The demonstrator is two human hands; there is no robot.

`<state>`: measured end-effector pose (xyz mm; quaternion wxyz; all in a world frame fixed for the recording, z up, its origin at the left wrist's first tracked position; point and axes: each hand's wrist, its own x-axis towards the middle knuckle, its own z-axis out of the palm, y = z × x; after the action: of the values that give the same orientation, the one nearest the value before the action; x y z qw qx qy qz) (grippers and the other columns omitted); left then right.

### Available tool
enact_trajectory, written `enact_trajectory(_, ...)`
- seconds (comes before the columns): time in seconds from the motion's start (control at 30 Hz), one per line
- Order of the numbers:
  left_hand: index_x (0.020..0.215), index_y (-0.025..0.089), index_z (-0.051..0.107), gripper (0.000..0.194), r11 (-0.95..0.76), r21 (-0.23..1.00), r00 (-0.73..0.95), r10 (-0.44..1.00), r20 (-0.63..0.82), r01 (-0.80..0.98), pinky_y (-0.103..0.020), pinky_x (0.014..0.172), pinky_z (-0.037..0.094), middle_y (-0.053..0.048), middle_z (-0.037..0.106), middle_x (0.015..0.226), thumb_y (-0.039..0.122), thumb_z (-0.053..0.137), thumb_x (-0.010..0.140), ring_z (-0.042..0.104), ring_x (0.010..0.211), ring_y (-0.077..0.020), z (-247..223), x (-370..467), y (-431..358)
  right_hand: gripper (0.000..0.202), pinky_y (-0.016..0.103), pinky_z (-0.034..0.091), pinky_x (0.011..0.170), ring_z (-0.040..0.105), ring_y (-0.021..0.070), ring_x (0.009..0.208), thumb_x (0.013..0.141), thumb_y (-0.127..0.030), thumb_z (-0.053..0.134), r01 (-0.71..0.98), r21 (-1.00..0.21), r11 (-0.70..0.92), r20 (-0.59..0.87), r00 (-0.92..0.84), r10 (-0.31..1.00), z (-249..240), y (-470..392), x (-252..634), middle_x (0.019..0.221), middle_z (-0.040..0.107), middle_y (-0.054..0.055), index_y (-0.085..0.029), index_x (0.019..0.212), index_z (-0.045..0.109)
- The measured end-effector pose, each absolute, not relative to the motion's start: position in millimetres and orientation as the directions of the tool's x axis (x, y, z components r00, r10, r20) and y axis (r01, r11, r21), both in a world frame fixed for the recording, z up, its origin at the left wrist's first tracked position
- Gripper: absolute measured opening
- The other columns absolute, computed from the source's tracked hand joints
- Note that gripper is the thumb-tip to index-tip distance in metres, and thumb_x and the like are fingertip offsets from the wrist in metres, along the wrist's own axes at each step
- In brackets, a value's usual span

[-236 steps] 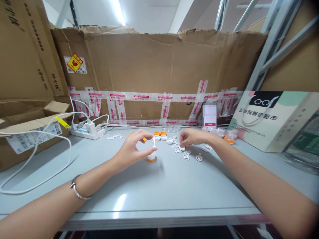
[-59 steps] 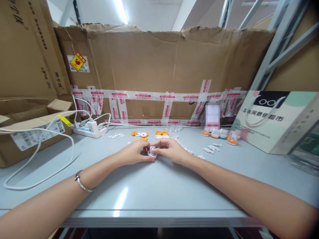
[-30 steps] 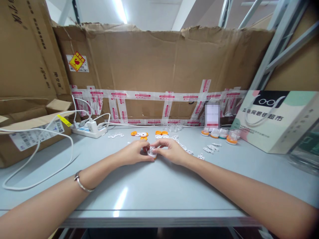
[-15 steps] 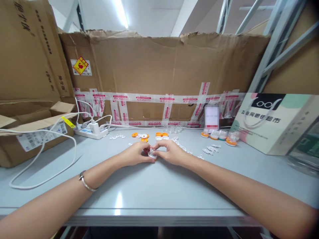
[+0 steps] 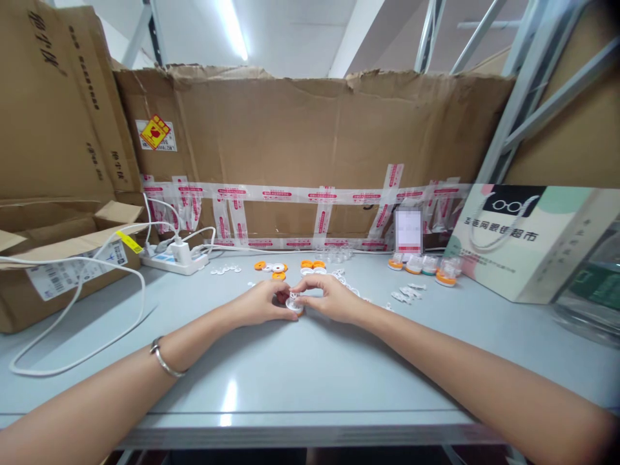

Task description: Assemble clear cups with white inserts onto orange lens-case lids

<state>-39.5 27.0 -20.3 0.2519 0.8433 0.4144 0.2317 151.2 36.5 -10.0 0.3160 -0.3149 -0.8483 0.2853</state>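
Note:
Between my hands, on the grey table, stands a small round base [image 5: 293, 306], white above with an orange underside. My left hand [image 5: 264, 301] grips its side, thumb in front and fingers curled behind. My right hand [image 5: 329, 298] pinches a small white plastic piece [image 5: 294, 295] at the top of the base; the fingertips partly hide it. Just behind my hands lie orange and white rings [image 5: 278, 268] and orange-and-white round parts [image 5: 312, 265]. Loose white plastic pieces [image 5: 409, 294] lie to the right of my right hand.
Several clear-topped round pieces with coloured bases [image 5: 414, 265] stand at the back right, before a phone-like screen [image 5: 409, 231]. A paper bag [image 5: 513, 242] is at right. A power strip [image 5: 177, 259], looping white cable [image 5: 72, 372] and open carton [image 5: 62, 258] occupy the left.
The view has shifted slightly. Both hands keep their hold at nearly the same spot, with little visible movement of the fingers.

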Motion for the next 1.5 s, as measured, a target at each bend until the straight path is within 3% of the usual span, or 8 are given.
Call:
enact_trajectory(0.3, 0.084, 0.015, 0.059, 0.038, -0.552, 0.579, 0.547, 0.811, 0.207, 0.6, -0.022, 0.056, 0.036, 0.0, 0.054, 0.073, 0.049, 0.061, 0.069, 0.048, 0.065, -0.0133, -22.5, -40.3, 28.5, 0.016, 0.033, 0.044, 0.085, 0.061, 0.0164, 0.087, 0.07, -0.019, 0.064, 0.333, -0.722, 0.606, 0.326, -0.61, 0.723, -9.9, 34.5, 150.3, 0.086, 0.067, 0.002, -0.018, 0.086, 0.065)
enact_trajectory(0.5, 0.078, 0.016, 0.057, 0.031, -0.537, 0.572, 0.533, 0.823, 0.196, 0.62, -0.022, 0.055, 0.035, 0.001, 0.052, 0.07, 0.046, 0.058, 0.071, 0.046, 0.063, -0.0122, -18.2, -35.4, 22.7, 0.032, 0.031, 0.047, 0.081, 0.063, 0.0149, 0.082, 0.075, -0.03, 0.061, 0.341, -0.717, 0.608, 0.402, -0.51, 0.76, -2.4, 54.6, 162.2, 0.088, 0.068, 0.004, -0.018, 0.105, 0.061)
enact_trajectory(0.57, 0.078, 0.017, 0.057, 0.029, -0.531, 0.571, 0.531, 0.827, 0.187, 0.626, -0.022, 0.057, 0.035, 0.001, 0.053, 0.071, 0.044, 0.058, 0.071, 0.047, 0.065, -0.0129, -16.1, -34.1, 21.1, 0.027, 0.03, 0.048, 0.079, 0.063, 0.0154, 0.084, 0.081, -0.032, 0.052, 0.473, -0.655, 0.589, 0.465, -0.362, 0.808, -0.5, 76.1, 178.7, 0.095, 0.068, 0.006, -0.017, 0.102, 0.061)
enact_trajectory(0.63, 0.079, 0.017, 0.057, 0.028, -0.518, 0.575, 0.52, 0.835, 0.179, 0.634, -0.022, 0.059, 0.036, 0.0, 0.054, 0.073, 0.043, 0.059, 0.07, 0.048, 0.067, -0.0136, -14.7, -33.2, 20.1, 0.025, 0.031, 0.045, 0.086, 0.06, 0.0159, 0.097, 0.085, -0.025, 0.045, 0.72, -0.462, 0.518, 0.539, -0.236, 0.809, -2.0, 101.1, 199.8, 0.106, 0.065, 0.006, -0.018, 0.102, 0.061)
enact_trajectory(0.77, 0.078, 0.016, 0.058, 0.029, -0.505, 0.593, 0.508, 0.843, 0.179, 0.628, -0.022, 0.058, 0.037, 0.0, 0.054, 0.073, 0.043, 0.059, 0.069, 0.049, 0.066, -0.0137, -13.7, -32.0, 18.7, 0.033, 0.043, 0.03, 0.1, 0.045, 0.0263, 0.118, 0.08, -0.016, 0.05, 0.831, -0.364, 0.422, 0.526, -0.19, 0.829, -16.0, 140.3, 233.5, 0.123, 0.055, 0.014, -0.015, 0.112, 0.06)
enact_trajectory(0.87, 0.078, 0.017, 0.058, 0.029, -0.51, 0.604, 0.497, 0.843, 0.208, 0.613, -0.022, 0.058, 0.038, 0.001, 0.054, 0.072, 0.043, 0.061, 0.068, 0.049, 0.066, -0.0134, -14.2, -31.8, 17.9, 0.038, 0.051, 0.027, 0.098, 0.038, 0.0323, 0.122, 0.079, -0.021, 0.053, 0.866, -0.318, 0.385, 0.509, -0.186, 0.841, -28.0, 151.6, 239.3, 0.129, 0.049, 0.013, -0.022, 0.117, 0.058)
enact_trajectory(1.23, 0.083, 0.017, 0.045, 0.032, -0.314, 0.902, 0.38, 0.905, 0.191, 0.296, -0.028, 0.07, 0.046, -0.003, 0.061, 0.083, 0.029, 0.068, 0.064, 0.06, 0.078, -0.0159, -16.1, -28.7, 19.8, 0.014, 0.036, 0.038, 0.088, 0.054, 0.0232, 0.097, 0.077, -0.02, 0.056, 0.86, -0.232, 0.454, 0.563, -0.262, 0.784, -28.0, 151.7, 233.3, 0.099, 0.064, 0.011, -0.015, 0.089, 0.062)
enact_trajectory(1.5, 0.083, 0.017, 0.046, 0.032, -0.288, 0.936, 0.397, 0.898, 0.191, 0.202, -0.031, 0.078, 0.046, -0.004, 0.063, 0.087, 0.027, 0.07, 0.065, 0.061, 0.083, -0.0154, -15.1, -27.2, 22.2, 0.016, 0.033, 0.041, 0.086, 0.058, 0.0217, 0.094, 0.075, -0.012, 0.053, 0.814, -0.263, 0.518, 0.592, -0.287, 0.753, -26.9, 147.6, 230.5, 0.096, 0.066, 0.009, -0.015, 0.087, 0.063)
